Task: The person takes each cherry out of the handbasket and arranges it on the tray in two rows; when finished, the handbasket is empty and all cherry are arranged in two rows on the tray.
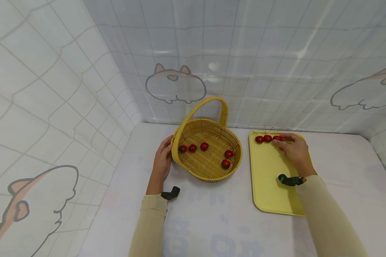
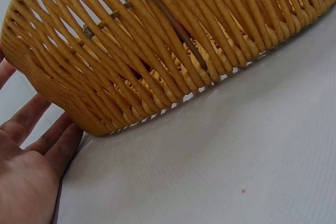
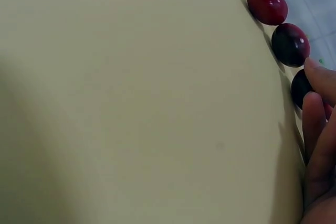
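A yellow woven basket (image 1: 209, 175) with a tall arched handle holds several red cherries, such as one cherry (image 1: 204, 146) near its middle. Against the basket's left side rests my left hand (image 1: 162, 159); in the left wrist view its fingers (image 2: 55, 137) lie fairly straight along the woven wall. At the far edge of the yellow tray (image 1: 270, 185), my right hand (image 1: 294, 148) pinches a cherry (image 1: 277, 138) between thumb and fingers. Two more cherries sit in a row to its left, a middle cherry (image 1: 267, 138) and an end cherry (image 1: 259, 139). The right fingers partly hide the pinched cherry.
Basket and tray stand side by side on a white-covered table (image 1: 199, 214), with a narrow gap between them. A tiled-pattern wall covering (image 1: 244, 71) rises right behind both, and another runs along the left. Dark wrist cameras sit on both wrists.
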A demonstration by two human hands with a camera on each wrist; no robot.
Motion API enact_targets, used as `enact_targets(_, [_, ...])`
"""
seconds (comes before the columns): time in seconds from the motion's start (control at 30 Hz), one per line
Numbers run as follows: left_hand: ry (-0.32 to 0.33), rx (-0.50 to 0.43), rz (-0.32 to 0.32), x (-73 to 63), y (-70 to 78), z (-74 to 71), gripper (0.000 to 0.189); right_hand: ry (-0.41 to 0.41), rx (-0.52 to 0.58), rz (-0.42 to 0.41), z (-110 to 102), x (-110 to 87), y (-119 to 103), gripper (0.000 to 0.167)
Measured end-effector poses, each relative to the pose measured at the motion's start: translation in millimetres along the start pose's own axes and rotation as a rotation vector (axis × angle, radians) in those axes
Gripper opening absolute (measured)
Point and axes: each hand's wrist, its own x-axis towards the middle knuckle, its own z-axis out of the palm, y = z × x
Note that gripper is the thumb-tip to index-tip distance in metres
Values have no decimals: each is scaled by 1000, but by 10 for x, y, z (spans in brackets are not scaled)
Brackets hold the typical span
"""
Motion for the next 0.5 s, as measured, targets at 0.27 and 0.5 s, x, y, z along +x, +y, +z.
enact_targets(0.27, [2,4,-15,17,-8,-6,43,-14,-1,-7,-2,-11,-17,68])
enact_targets(0.5, [-16,16,-5,-8,16,-1,44,-33,15,-8,3,7,2,71])
